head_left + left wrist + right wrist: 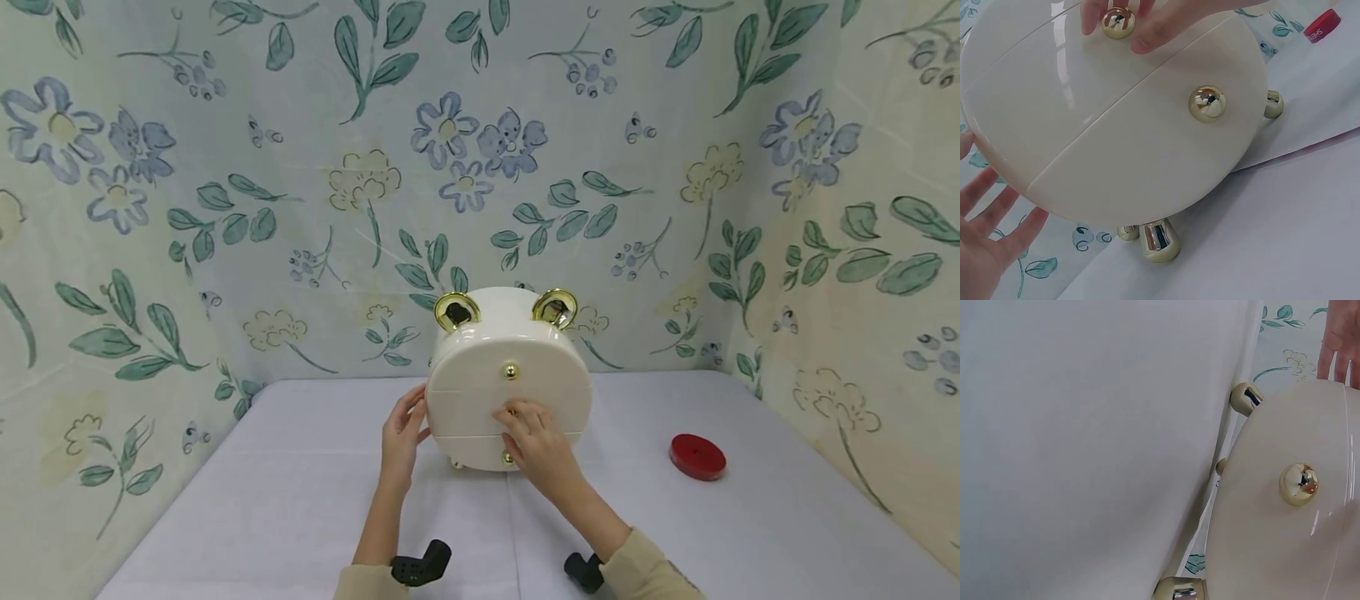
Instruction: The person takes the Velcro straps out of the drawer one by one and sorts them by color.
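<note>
A glossy cream drawer box [465, 392] with a round front stands upright on short gold feet [1160, 242]. Its front has seams between drawers and gold knobs in a column: a top knob [511, 372], a middle knob [1118, 23] and a bottom knob [1207, 104]. My right hand [538, 443] is at the middle knob, fingers and thumb curled round it. At the box's left side, my left hand [402, 437] rests its extended fingers along the edge. In the right wrist view the left fingers [1341, 365] show beyond the rim; the right hand is out of that view.
Two gold cup-shaped pieces stick up from the box top, the left piece [441, 300] and the right piece [572, 298]. A red round flat object [697, 457] lies to the right on the white cloth-covered table [300, 500]. Floral fabric [300, 208] hangs behind and at both sides.
</note>
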Tool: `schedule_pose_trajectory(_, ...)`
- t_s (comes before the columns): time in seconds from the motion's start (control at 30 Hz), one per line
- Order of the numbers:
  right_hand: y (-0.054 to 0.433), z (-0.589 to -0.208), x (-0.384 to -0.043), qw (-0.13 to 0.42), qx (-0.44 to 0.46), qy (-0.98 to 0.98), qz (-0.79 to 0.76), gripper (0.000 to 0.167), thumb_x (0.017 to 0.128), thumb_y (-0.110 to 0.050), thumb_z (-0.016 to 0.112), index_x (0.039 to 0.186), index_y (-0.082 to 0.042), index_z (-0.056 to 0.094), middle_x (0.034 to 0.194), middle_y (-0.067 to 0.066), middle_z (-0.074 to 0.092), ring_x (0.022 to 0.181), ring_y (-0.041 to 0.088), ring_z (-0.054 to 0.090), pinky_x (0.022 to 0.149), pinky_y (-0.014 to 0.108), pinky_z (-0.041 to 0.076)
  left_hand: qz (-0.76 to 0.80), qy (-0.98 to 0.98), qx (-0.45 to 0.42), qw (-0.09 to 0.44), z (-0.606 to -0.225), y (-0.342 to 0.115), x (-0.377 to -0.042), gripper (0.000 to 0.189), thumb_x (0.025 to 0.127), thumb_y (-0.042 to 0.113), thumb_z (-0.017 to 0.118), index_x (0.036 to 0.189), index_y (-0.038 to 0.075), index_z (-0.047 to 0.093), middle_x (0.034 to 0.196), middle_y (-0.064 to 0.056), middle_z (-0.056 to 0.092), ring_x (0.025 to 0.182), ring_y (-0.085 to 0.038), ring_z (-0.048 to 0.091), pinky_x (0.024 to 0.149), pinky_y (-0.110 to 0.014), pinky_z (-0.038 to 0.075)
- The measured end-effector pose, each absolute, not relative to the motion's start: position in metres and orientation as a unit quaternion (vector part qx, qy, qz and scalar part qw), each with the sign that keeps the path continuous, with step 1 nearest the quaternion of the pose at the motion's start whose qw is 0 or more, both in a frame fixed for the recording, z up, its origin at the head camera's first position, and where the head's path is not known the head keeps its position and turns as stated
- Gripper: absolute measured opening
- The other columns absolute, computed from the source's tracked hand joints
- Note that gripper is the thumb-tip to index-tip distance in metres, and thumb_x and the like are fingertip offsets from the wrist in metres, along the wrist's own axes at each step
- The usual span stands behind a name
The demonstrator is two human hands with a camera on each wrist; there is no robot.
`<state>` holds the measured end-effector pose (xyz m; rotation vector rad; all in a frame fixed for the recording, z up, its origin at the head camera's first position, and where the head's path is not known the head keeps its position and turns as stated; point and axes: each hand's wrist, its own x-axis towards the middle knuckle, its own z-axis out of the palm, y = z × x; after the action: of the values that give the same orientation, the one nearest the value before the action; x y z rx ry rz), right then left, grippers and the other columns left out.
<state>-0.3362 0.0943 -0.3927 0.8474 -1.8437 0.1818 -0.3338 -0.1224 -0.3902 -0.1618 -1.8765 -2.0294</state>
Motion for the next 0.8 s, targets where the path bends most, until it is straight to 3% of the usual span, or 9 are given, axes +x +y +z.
schedule_pose_trajectory(0.13, 0.0912, -0.3938, -0.336, 0.511, 0.36, -0.774, 0.103, 0.037, 0.07, -0.006, 0.07, 0.105, -0.01, 0.06, 0.106, 0.007, 0.054, 0.101, 0.024, 0.05, 0.085, 0.029, 0.047, -0.721, -0.664, -0.058, 0.189, -0.3912, -0.1238, -0.3341, 0.039, 0.093, 0.034, 0.049, 0.126, 0.014, 0.051, 0.124, -0.005, 0.053, 0.103, -0.005, 0.054, 0.086, -0.04, 0.052)
schedule_pose_trajectory(0.27, 0.0888, -0.394, -0.3354, 0.509, 0.355, -0.774, 0.122, 0.031, 0.071, -0.002, 0.067, 0.101, -0.009, 0.061, 0.104, 0.007, 0.053, 0.098, 0.023, 0.049, 0.079, 0.028, 0.049, -0.723, -0.663, -0.062, 0.185, -0.3906, -0.124, -0.334, 0.04, 0.093, 0.034, 0.049, 0.127, 0.013, 0.05, 0.125, -0.007, 0.053, 0.103, -0.005, 0.054, 0.087, -0.041, 0.051)
schedule_pose_trajectory(0.37, 0.0873, -0.3932, -0.3356, 0.509, 0.346, -0.778, 0.128, 0.013, 0.085, -0.005, 0.056, 0.096, -0.009, 0.061, 0.101, 0.006, 0.053, 0.095, 0.023, 0.049, 0.075, 0.027, 0.05, -0.724, -0.663, -0.063, 0.181, -0.3902, -0.124, -0.3341, 0.04, 0.093, 0.033, 0.049, 0.128, 0.013, 0.05, 0.127, -0.008, 0.052, 0.104, -0.006, 0.053, 0.087, -0.04, 0.051)
schedule_pose_trajectory(0.47, 0.0864, -0.3911, -0.3363, 0.511, 0.339, -0.779, 0.127, 0.012, 0.088, -0.006, 0.05, 0.092, -0.01, 0.061, 0.098, 0.004, 0.054, 0.093, 0.022, 0.05, 0.071, 0.027, 0.051, -0.723, -0.663, -0.064, 0.182, -0.3902, -0.1238, -0.3344, 0.039, 0.094, 0.033, 0.048, 0.128, 0.013, 0.05, 0.127, -0.009, 0.052, 0.105, -0.007, 0.053, 0.087, -0.039, 0.051)
schedule_pose_trajectory(0.53, 0.0859, -0.3889, -0.3366, 0.514, 0.336, -0.779, 0.125, 0.012, 0.086, -0.004, 0.05, 0.089, -0.009, 0.061, 0.097, 0.004, 0.054, 0.091, 0.022, 0.051, 0.068, 0.026, 0.052, -0.722, -0.663, -0.066, 0.184, -0.3901, -0.1234, -0.3345, 0.039, 0.094, 0.033, 0.048, 0.128, 0.014, 0.05, 0.126, -0.007, 0.052, 0.105, -0.006, 0.053, 0.086, -0.039, 0.051)
schedule_pose_trajectory(0.63, 0.0856, -0.3864, -0.3371, 0.519, 0.34, -0.774, 0.123, 0.018, 0.073, 0.001, 0.062, 0.088, -0.009, 0.06, 0.095, 0.004, 0.055, 0.089, 0.023, 0.051, 0.067, 0.026, 0.052, -0.722, -0.662, -0.067, 0.19, -0.3899, -0.1228, -0.3344, 0.038, 0.093, 0.033, 0.048, 0.126, 0.014, 0.051, 0.123, -0.005, 0.054, 0.104, -0.006, 0.054, 0.085, -0.039, 0.052)
schedule_pose_trajectory(0.8, 0.0844, -0.3855, -0.3372, 0.529, 0.344, -0.764, 0.134, 0.025, 0.065, 0.005, 0.068, 0.085, -0.009, 0.061, 0.093, 0.005, 0.056, 0.087, 0.024, 0.053, 0.067, 0.026, 0.052, -0.725, -0.66, -0.064, 0.185, -0.3897, -0.125, -0.3347, 0.039, 0.093, 0.033, 0.049, 0.127, 0.014, 0.051, 0.122, -0.006, 0.053, 0.103, -0.005, 0.054, 0.086, -0.04, 0.051)
